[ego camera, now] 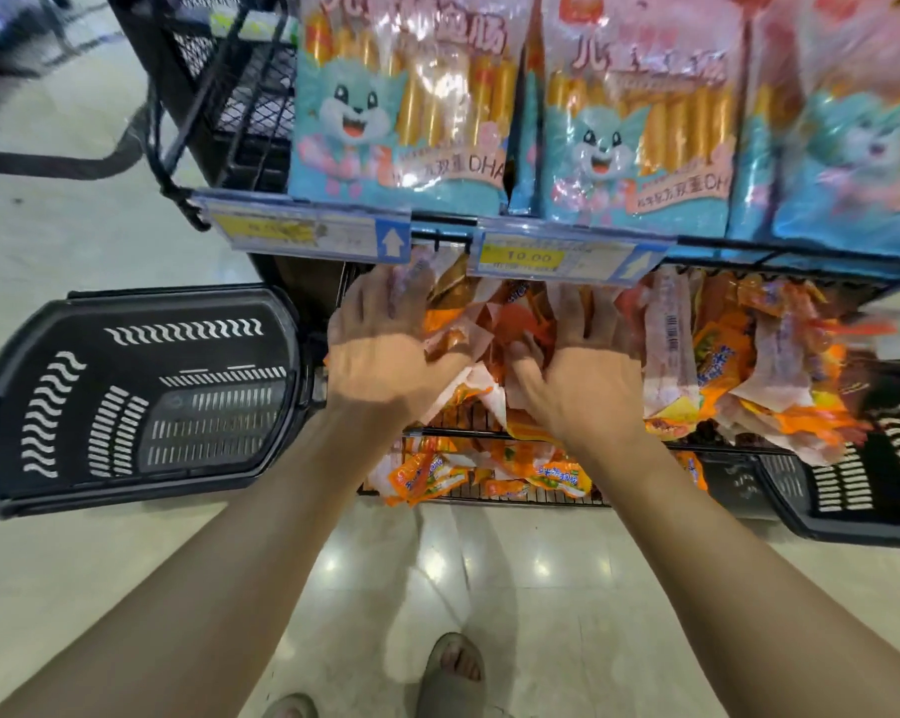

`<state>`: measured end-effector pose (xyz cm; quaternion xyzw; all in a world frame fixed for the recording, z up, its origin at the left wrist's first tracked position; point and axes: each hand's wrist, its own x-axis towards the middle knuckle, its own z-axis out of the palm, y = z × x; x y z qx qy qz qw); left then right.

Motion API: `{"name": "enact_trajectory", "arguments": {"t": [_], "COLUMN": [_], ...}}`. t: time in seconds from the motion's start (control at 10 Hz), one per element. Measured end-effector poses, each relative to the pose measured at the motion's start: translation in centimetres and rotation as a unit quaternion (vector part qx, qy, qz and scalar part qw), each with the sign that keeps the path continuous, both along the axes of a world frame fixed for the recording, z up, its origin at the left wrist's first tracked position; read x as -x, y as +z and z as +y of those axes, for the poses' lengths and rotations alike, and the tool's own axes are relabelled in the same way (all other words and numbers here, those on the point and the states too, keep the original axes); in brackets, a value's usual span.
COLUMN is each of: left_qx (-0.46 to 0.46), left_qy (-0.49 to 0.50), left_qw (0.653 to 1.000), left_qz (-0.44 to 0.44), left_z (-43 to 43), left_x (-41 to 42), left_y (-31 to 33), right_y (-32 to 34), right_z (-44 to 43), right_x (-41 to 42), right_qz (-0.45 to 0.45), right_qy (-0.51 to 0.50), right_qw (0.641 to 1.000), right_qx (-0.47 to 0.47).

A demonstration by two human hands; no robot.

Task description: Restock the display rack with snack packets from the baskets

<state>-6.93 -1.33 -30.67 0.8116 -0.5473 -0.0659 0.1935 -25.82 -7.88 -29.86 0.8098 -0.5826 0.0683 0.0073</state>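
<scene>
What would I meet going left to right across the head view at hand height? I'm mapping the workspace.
Left basket → left hand → right hand → hanging orange packets → right basket.

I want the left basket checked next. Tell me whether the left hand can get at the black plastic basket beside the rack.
Probably yes. The left hand is pressed into the orange snack packets, and the black plastic basket sits just to its left with nothing between them.
</scene>
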Motion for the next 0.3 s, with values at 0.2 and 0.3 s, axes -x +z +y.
{"name": "enact_trajectory", "arguments": {"t": [0.2, 0.3], "left_qx": [-0.120, -0.095], "left_qy": [0.006, -0.008], "left_qw": [0.992, 0.994], "left_qz": [-0.047, -0.052], "left_z": [3.5, 5.7], "left_x": [1.5, 1.2], "left_y": [4.3, 5.8], "right_y": [4.8, 6.3], "right_z": [3.2, 5.8], "right_x": [1.3, 2.4], "right_qz": [0.057, 0.032], "right_qy": [0.005, 0.010], "right_qw": [0.998, 0.999], "right_qx": [-0.010, -0.013]}}
